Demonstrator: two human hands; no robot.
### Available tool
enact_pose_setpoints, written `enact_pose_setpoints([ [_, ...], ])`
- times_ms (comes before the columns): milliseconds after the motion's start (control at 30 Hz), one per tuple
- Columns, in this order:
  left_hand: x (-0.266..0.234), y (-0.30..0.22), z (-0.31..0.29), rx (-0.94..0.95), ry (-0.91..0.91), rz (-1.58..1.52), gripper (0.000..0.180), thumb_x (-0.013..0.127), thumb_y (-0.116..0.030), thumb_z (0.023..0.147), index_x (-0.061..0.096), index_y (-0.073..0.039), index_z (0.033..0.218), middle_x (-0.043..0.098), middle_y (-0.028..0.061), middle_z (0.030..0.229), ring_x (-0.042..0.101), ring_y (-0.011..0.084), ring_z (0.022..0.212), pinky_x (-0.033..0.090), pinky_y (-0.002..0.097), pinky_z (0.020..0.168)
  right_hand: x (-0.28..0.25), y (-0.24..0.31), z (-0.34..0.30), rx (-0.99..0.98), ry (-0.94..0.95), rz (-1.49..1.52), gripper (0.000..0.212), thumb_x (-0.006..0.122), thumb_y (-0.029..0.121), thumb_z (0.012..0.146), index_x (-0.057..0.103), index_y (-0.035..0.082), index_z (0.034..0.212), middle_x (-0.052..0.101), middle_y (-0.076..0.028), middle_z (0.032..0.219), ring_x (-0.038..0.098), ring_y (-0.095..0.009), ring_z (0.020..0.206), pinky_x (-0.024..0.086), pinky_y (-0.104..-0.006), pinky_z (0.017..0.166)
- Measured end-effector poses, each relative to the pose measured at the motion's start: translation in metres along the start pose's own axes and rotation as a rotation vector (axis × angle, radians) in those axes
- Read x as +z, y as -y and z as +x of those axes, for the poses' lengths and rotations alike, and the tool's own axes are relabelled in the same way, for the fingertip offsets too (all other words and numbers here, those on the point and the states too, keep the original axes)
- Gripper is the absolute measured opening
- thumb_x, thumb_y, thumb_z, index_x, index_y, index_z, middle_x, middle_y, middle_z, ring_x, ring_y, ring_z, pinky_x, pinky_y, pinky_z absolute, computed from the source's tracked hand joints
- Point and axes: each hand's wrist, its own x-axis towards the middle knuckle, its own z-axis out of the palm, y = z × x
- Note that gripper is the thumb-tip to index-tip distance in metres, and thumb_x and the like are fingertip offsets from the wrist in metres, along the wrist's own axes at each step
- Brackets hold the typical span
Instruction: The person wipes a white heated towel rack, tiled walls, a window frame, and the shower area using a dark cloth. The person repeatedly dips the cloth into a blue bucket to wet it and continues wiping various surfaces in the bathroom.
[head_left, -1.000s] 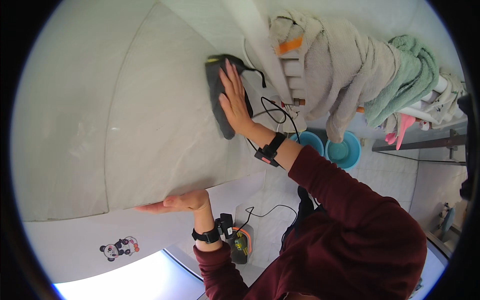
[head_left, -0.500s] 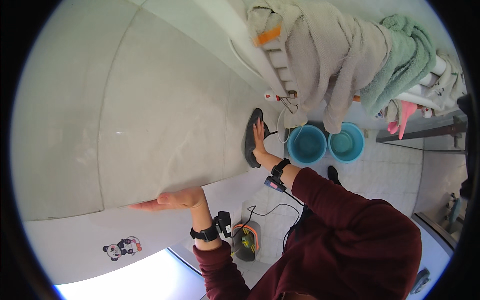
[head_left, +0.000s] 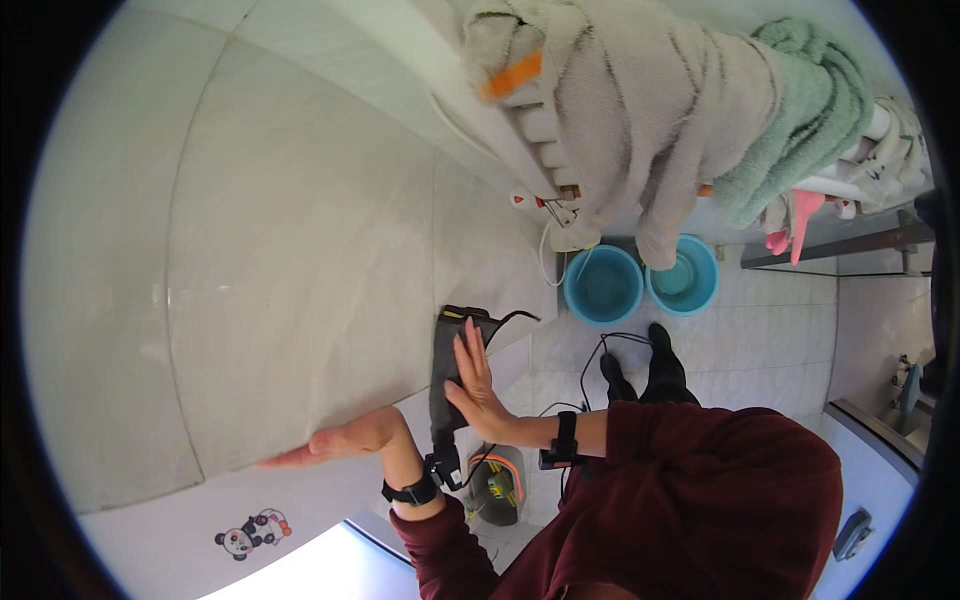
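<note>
A dark grey cloth (head_left: 446, 375) lies against the pale tiled wall (head_left: 300, 250), close to the wall's corner edge. My right hand (head_left: 478, 392) presses it there with outstretched fingers and the thumb apart. The cloth has a black, yellowish-edged top end, and a thin dark strap or cord sticks out from it. My left hand (head_left: 345, 437) rests along the wall edge, above the white surface with a panda sticker (head_left: 250, 533). Its fingers stretch out straight and hold nothing. Both wrists carry black strapped devices.
Grey towels (head_left: 640, 120) and a green towel (head_left: 795, 120) hang over a white radiator rack. Below stand two blue basins (head_left: 603, 286) on the tiled floor. A grey bin (head_left: 495, 492) with an orange rim stands by my body. Black cables trail near my feet.
My right hand has moved the cloth down and left along the wall, nearer my left hand. The left hand stays at the edge. The view has shifted slightly, and both feet now show.
</note>
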Motion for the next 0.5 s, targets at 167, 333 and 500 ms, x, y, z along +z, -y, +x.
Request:
enact_pose_setpoints([
  [167,0.004,-0.002,0.002,0.013,-0.003,-0.024,0.081,0.037,-0.052,0.104,0.012,0.002,0.16,0.016,0.0206,0.165,0.029,0.0337,0.147,0.03,0.0478,0.118,-0.021,-0.077,0.025,-0.143,-0.111,-0.025,0.065,0.041,0.026,0.106,0.015,0.01,0.163,-0.003,-0.014,0.17,-0.002,-0.04,0.156,0.003,-0.0521,0.124],
  [333,-0.004,-0.005,0.003,0.004,0.079,0.138,0.076,0.026,-0.055,0.107,0.003,-0.007,0.162,0.009,0.0154,0.166,0.026,0.0336,0.149,0.032,0.0527,0.117,-0.041,-0.21,0.045,0.057,-0.221,-0.046,0.062,0.034,0.036,0.108,0.017,0.01,0.162,0.004,-0.012,0.17,0.002,-0.033,0.157,0.005,-0.0444,0.125],
  [500,-0.013,0.003,-0.003,-0.032,0.056,0.139,0.08,0.029,-0.059,0.105,0.009,-0.005,0.161,0.01,0.0175,0.166,0.023,0.0328,0.149,0.028,0.0499,0.118,-0.069,-0.331,0.057,0.483,-0.354,0.097,0.062,0.034,0.044,0.106,0.022,0.017,0.161,0.018,-0.009,0.168,0.014,-0.031,0.153,0.013,-0.0477,0.123],
])
